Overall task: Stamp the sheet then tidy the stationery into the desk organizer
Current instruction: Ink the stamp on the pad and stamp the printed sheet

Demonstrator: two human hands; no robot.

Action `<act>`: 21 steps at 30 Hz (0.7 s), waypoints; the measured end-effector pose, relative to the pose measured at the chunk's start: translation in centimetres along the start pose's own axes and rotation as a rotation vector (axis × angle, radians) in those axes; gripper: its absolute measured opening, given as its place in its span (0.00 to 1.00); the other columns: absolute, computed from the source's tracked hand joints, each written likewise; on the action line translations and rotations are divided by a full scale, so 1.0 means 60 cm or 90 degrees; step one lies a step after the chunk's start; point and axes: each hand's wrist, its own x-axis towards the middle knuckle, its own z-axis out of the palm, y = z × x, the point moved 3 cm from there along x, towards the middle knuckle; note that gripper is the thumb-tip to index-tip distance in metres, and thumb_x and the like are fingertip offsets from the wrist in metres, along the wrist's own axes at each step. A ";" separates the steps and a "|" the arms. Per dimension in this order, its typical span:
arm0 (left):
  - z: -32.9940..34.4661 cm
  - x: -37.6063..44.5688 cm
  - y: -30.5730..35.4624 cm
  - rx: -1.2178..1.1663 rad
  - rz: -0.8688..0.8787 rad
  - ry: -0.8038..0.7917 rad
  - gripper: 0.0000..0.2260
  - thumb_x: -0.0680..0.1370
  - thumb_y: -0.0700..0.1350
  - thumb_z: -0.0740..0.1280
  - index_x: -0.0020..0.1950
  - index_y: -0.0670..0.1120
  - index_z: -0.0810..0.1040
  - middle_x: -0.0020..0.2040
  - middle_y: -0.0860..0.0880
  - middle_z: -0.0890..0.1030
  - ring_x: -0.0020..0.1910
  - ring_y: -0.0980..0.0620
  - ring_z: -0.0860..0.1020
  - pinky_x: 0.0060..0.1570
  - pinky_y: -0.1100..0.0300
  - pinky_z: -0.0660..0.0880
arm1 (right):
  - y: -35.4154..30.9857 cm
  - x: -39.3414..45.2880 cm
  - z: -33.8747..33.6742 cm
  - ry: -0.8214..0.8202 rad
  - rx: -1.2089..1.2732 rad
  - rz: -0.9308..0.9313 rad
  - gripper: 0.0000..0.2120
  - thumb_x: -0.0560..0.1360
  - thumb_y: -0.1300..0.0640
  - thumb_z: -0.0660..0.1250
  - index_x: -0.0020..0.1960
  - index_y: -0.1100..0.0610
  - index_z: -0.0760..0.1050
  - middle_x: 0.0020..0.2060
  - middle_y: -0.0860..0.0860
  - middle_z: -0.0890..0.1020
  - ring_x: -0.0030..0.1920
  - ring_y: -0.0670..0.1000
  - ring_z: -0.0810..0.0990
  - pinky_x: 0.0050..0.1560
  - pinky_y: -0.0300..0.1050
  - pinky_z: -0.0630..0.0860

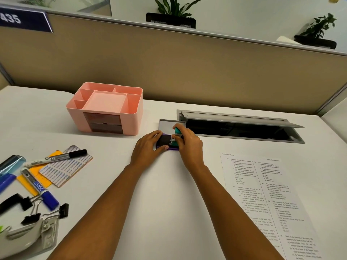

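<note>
Head view, looking down at a white desk (169, 194) with both forearms stretched out toward the middle. The left hand (148, 147) lies flat-ish against the ink pad (165, 142), fingers fairly straight along its far-left edge and the thumb along the near edge, so it's bracing the pad rather than curling round it. The right hand (187, 143) has its fingers bunched up and pinching the stamp (177, 135) — teal top poking out above the knuckles, the lower end down on the dark pad surface. The pad's lid (171, 125) stands open behind it, grey inside.

Pad and stamp sit mid-desk, just left of a grey cable hatch (242, 126) with its flap up, and right of the pink organizer (107, 109), which is near but not touching. The sheet (268, 203) lies to the right of the right arm, well apart from the pad; its bottom corner runs out of frame and the print is too small to read.

Far left there's a pile: markers (62, 158), a blue-capped one (40, 189), binder clips (32, 212), a hole punch (30, 235), sticky-note pads (65, 169) — several are cut off by the edge. How much of the stamp face meets the pad, can't tell, the fingers cover it.
</note>
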 end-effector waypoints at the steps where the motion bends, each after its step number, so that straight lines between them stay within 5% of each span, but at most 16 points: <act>1: 0.000 0.000 0.000 -0.001 0.000 0.000 0.27 0.74 0.53 0.66 0.70 0.45 0.66 0.69 0.45 0.72 0.66 0.46 0.70 0.67 0.54 0.66 | -0.001 0.006 0.001 -0.003 -0.003 0.010 0.17 0.78 0.58 0.63 0.66 0.56 0.71 0.60 0.55 0.78 0.58 0.54 0.78 0.59 0.44 0.75; 16: 0.000 0.000 -0.003 0.014 0.008 0.000 0.26 0.75 0.54 0.66 0.69 0.45 0.67 0.69 0.47 0.72 0.67 0.46 0.70 0.67 0.54 0.65 | -0.008 0.012 0.002 -0.014 -0.007 0.026 0.17 0.78 0.58 0.61 0.67 0.54 0.70 0.61 0.55 0.78 0.60 0.54 0.77 0.59 0.43 0.75; 21: 0.001 0.000 -0.003 0.019 0.015 0.009 0.26 0.75 0.54 0.65 0.69 0.46 0.67 0.68 0.47 0.72 0.66 0.47 0.70 0.67 0.54 0.65 | 0.000 0.021 -0.006 -0.035 0.099 0.080 0.17 0.76 0.58 0.65 0.64 0.54 0.73 0.60 0.56 0.77 0.61 0.55 0.75 0.58 0.45 0.76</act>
